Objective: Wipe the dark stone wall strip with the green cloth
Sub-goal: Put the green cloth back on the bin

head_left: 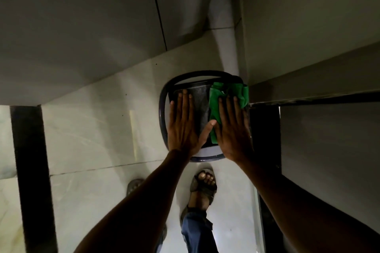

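The green cloth [227,91] lies crumpled on a dark speckled stone surface [200,107] in the middle of the view. My right hand [233,129] presses flat on the cloth's lower part, fingers stretched out over it. My left hand [182,125] lies flat on the bare stone just left of the cloth, its thumb tip touching the cloth's edge and nothing in it. A thin dark stone edge [312,99] runs off to the right from the cloth.
A dark rounded rim [162,113], a stool or bin, curves around the stone under my hands. A dark strip [30,170] crosses the pale floor at left. Grey walls stand above and right. My sandalled feet [203,185] are below.
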Demonstrator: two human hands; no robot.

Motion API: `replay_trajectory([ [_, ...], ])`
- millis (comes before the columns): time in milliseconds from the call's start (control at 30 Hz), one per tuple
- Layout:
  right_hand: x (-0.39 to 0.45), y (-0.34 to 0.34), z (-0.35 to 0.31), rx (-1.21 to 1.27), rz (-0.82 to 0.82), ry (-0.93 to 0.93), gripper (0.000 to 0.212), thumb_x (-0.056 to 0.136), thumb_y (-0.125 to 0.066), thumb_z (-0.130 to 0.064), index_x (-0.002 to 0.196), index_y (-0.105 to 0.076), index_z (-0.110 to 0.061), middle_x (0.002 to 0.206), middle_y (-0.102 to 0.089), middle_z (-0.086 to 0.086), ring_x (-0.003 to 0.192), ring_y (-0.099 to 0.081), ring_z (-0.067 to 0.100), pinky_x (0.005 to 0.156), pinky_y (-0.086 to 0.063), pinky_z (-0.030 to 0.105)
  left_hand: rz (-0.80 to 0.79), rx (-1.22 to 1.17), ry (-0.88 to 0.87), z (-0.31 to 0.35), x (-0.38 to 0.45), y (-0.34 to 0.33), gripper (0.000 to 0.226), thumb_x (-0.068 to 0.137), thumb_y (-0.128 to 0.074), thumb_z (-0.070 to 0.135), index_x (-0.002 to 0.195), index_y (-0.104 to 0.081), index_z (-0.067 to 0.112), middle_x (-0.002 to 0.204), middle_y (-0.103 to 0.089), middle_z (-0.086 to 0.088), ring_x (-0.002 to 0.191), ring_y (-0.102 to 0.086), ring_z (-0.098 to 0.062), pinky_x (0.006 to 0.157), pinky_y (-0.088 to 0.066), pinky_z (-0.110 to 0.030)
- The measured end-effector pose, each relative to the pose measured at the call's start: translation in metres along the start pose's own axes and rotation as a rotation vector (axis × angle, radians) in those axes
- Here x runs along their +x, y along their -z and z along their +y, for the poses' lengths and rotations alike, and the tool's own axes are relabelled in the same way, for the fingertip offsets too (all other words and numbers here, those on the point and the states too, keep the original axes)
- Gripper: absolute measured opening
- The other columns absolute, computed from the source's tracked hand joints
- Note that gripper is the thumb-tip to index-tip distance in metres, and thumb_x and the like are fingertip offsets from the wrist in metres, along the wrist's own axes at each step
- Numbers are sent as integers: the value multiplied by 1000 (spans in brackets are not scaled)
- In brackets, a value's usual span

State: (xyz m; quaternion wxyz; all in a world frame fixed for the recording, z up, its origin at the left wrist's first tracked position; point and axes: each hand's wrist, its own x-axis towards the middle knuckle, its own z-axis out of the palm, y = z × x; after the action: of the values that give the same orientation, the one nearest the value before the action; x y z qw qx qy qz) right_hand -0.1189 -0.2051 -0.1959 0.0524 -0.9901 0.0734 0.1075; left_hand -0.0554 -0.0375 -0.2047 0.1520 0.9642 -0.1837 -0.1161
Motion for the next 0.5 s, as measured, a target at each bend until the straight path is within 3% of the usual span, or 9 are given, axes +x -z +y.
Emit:
replay_trajectory([
  [100, 1, -3, 2, -19, 11, -4, 70, 114, -23, -49, 173, -15, -12, 181, -15, 15, 169, -10, 36, 135, 1, 48, 7, 48, -4, 2, 1, -3, 112, 106, -20, 85, 176, -25, -2, 186, -22, -23, 175, -20, -39, 143, -10, -55],
  [300, 4, 0, 17, 9, 0, 77, 70, 114, -32, -47, 172, -16, -11, 180, -19, 16, 167, -16, 39, 133, -26, 60, -62, 118, 9, 4, 3, -1, 116, 103, -12, 89, 178, -17, -1, 188, -13, -21, 177, -11, -37, 143, -5, -55],
  [500, 7, 3, 18, -50, 5, 97, 74, 112, -29, -51, 172, -17, -9, 179, -20, 18, 167, -17, 40, 133, -25, 60, -171, 125, 8, 10, 5, 5, 116, 101, 1, 89, 179, -10, 3, 188, -3, -23, 176, -4, -40, 142, -3, -59],
])
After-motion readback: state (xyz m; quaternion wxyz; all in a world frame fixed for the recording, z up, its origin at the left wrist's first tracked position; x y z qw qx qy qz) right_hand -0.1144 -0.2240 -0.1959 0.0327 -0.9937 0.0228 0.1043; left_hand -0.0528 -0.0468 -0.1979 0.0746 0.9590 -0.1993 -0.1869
